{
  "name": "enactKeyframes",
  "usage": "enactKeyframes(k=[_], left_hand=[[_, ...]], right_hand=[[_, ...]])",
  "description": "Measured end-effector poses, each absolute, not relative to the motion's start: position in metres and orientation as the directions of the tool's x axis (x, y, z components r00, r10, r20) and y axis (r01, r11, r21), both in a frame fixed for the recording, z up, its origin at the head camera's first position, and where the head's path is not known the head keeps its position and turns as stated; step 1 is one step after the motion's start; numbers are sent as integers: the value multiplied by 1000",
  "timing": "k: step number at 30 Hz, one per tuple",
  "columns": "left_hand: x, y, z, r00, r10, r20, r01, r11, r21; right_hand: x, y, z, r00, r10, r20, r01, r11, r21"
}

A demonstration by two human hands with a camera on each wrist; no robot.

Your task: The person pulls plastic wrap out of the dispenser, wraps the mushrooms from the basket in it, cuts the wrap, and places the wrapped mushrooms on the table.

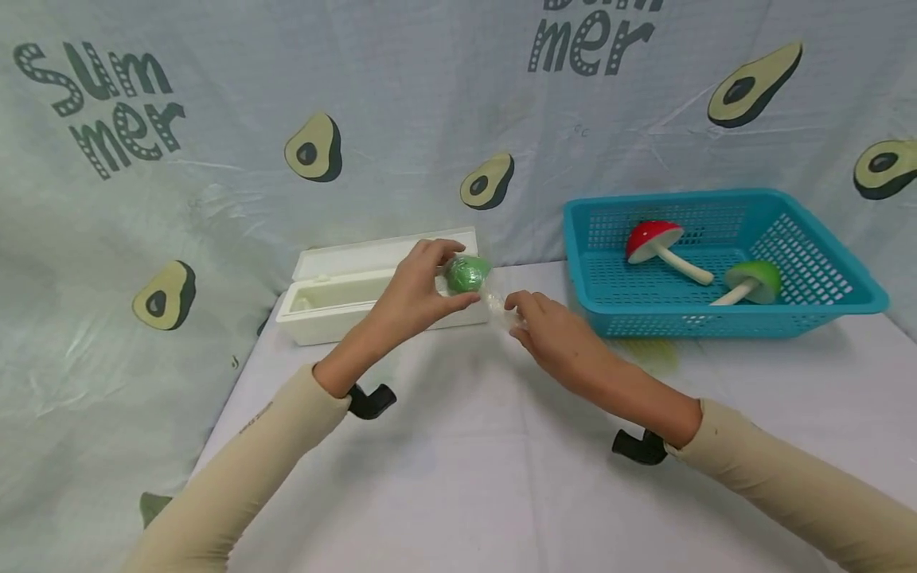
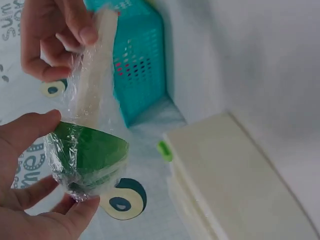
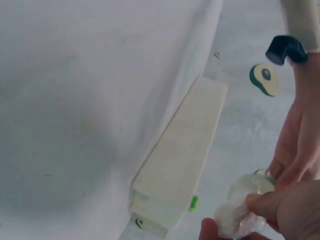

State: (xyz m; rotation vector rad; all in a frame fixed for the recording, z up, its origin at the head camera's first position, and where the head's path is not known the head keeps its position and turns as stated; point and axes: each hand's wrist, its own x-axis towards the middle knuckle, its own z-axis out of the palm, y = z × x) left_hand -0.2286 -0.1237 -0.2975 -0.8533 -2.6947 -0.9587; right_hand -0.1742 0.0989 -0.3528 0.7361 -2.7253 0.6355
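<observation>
A toy mushroom with a green cap (image 1: 467, 274) is held up in the air, wrapped in clear plastic film (image 2: 74, 112). My left hand (image 1: 417, 288) grips the cap between thumb and fingers. At the other end, my right hand (image 1: 555, 334) pinches the wrapped white stem (image 2: 97, 70), its thumb lying against the film in the left wrist view. Behind the mushroom stands a long white box (image 1: 322, 328) with its lid (image 1: 358, 254) raised at the back. In the right wrist view the wrapped stem end (image 3: 231, 217) is partly hidden by fingers.
To the right stands a blue perforated basket (image 1: 716, 322). A red-capped toy mushroom (image 1: 650, 240) and another green-capped one (image 1: 766, 280) lie inside it. A white cloth (image 1: 458, 469) covers the table, and an avocado-print sheet (image 1: 401, 103) hangs behind.
</observation>
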Motion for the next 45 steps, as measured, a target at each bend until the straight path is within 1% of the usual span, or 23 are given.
enactKeyframes(k=[3, 6, 9, 13, 15, 18, 23, 26, 29, 33, 36, 38, 41, 43, 45], left_hand=[[-244, -114, -287, -811, 504, 297, 580, 626, 522], [-260, -106, -277, -802, 547, 240, 580, 619, 529], [-278, -100, -270, -780, 598, 184, 587, 596, 548], [-303, -98, -265, -731, 668, 140, 607, 543, 580], [-314, -98, -265, -714, 692, 112, 600, 521, 607], [-326, -97, -265, -705, 707, 60, 568, 511, 645], [-344, -92, -266, -703, 712, 9, 535, 520, 666], [-354, -89, -270, -711, 703, -9, 489, 504, 712], [-362, -87, -276, -738, 674, -15, 414, 471, 779], [-367, -84, -284, -781, 624, -15, 304, 401, 864], [-367, -80, -288, -801, 599, -12, 254, 357, 899], [-368, -76, -291, -806, 592, -5, 249, 346, 904], [-373, -69, -296, -805, 593, 15, 288, 369, 884], [-379, -64, -299, -803, 595, 17, 334, 426, 841], [-384, -60, -302, -799, 601, -7, 362, 490, 793]], right_hand=[[-176, 98, -352, -852, -374, 365, -504, 772, -386], [-179, 98, -351, -861, -338, 380, -486, 768, -416], [-183, 97, -349, -882, -304, 360, -450, 771, -451], [-189, 95, -349, -907, -275, 319, -410, 746, -525], [-192, 95, -351, -915, -270, 300, -399, 724, -563], [-197, 96, -356, -919, -272, 286, -393, 697, -600], [-209, 97, -365, -928, -267, 262, -373, 692, -618], [-219, 95, -367, -944, -249, 217, -330, 693, -641], [-228, 89, -368, -955, -226, 191, -295, 683, -668], [-240, 83, -376, -966, -175, 192, -260, 616, -744], [-248, 82, -386, -974, -127, 190, -229, 542, -809], [-253, 83, -392, -977, -89, 195, -213, 503, -838], [-257, 85, -397, -978, -40, 205, -198, 484, -852], [-259, 87, -398, -981, -25, 193, -181, 479, -859], [-261, 88, -399, -986, -29, 167, -160, 484, -860]])
